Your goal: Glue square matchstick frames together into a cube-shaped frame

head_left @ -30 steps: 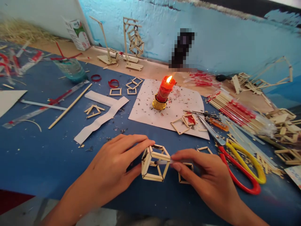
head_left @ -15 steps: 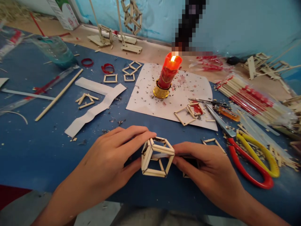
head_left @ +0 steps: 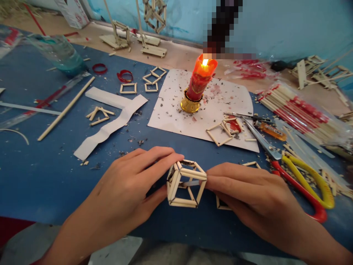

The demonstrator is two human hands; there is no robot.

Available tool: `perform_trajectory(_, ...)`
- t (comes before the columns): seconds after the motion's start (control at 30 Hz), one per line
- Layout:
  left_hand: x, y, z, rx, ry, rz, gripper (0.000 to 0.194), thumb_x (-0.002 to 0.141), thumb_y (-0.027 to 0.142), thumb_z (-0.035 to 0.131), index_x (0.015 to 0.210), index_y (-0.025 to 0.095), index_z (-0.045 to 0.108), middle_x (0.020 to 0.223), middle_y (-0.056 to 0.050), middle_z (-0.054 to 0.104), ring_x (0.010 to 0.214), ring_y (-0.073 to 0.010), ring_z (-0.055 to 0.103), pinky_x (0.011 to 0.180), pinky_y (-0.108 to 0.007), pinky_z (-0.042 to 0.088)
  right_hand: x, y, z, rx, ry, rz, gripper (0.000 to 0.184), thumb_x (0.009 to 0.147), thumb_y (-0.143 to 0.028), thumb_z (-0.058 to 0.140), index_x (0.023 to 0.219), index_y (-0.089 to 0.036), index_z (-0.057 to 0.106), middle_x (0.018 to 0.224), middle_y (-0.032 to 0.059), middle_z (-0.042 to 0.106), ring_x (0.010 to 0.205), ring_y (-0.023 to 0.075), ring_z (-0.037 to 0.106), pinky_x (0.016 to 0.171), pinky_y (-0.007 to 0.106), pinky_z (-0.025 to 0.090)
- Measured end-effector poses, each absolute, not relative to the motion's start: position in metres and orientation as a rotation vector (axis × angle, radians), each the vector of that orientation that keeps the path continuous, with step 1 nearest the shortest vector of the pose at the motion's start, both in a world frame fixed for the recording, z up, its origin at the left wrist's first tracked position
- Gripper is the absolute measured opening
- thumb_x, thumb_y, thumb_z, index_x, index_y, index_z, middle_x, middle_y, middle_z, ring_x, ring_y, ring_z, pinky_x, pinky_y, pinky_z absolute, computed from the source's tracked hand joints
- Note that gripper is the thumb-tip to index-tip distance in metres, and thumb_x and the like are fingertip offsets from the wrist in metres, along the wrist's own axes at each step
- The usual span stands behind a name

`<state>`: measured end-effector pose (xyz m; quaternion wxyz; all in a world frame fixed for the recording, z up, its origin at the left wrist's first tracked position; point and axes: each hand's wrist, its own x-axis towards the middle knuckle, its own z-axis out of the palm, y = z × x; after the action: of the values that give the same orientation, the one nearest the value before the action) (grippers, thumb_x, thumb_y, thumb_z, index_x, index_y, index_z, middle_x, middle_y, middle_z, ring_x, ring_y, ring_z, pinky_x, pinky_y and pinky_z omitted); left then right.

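My left hand [head_left: 132,184] is closed on the left side of a small box-like frame of wooden sticks [head_left: 183,201], its joints dark. The frame is held up a little in front of me, over the table's near part. At its right side, my right hand [head_left: 248,191] pinches a thin whitish translucent strip [head_left: 193,183] that reaches into the frame's inside. The strip's other end is hidden behind the fingers. Under my right hand lies another stick square [head_left: 222,203], mostly covered. A lit red candle [head_left: 199,79] burns in a gold holder [head_left: 190,105] beyond the frame.
The candle stands on white paper [head_left: 171,119] strewn with dark crumbs. Scissors [head_left: 275,152], an orange lighter [head_left: 271,130] and bagged sticks [head_left: 300,106] lie at right. A paper strip [head_left: 116,127], a long stick [head_left: 66,108] and a plastic cup [head_left: 60,55] are at left.
My right hand's fingers have shifted and straightened beside the frame, and more of the whitish strip shows inside it. The left hand keeps its hold. The view has moved slightly.
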<state>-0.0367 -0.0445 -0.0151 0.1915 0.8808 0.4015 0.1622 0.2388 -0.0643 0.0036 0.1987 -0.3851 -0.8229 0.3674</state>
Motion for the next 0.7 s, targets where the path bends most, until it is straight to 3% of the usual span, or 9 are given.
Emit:
perform_trajectory(0.1,-0.037,-0.045,-0.015,2.462,1.131,0.457,0.044,0.103,0.021,0.053,0.144,0.033,0.045,0.143,0.001,0.058,0.123,-0.0193,0.061,0.105,-0.032,0.041,0.236,-0.066,0.003,-1.132,-2.310,0.960,0.035,0.099,-0.004,0.050,0.121,-0.026,0.066,0.116,0.0025,0.070,0.097,0.0117,0.067,0.081,0.020,0.051)
perform_trajectory(0.4,-0.037,-0.045,-0.014,2.479,1.130,0.490,0.042,0.103,0.020,0.052,0.142,0.031,0.045,0.142,-0.001,0.058,0.120,-0.0194,0.063,0.103,-0.033,0.042,0.222,-0.062,0.000,-1.259,-2.289,0.816,0.011,0.101,-0.018,0.058,0.101,-0.022,0.068,0.078,-0.0016,0.063,0.073,0.0127,0.062,0.064,0.023,0.046)
perform_trajectory(0.7,-0.038,-0.046,-0.018,2.461,1.120,0.461,0.043,0.104,0.023,0.052,0.145,0.031,0.044,0.145,-0.002,0.058,0.123,-0.0211,0.061,0.104,-0.035,0.043,0.223,-0.062,-0.002,-1.139,-2.243,0.717,0.019,0.097,-0.008,0.062,0.104,-0.021,0.073,0.093,0.0029,0.070,0.079,0.0131,0.065,0.071,0.023,0.052)
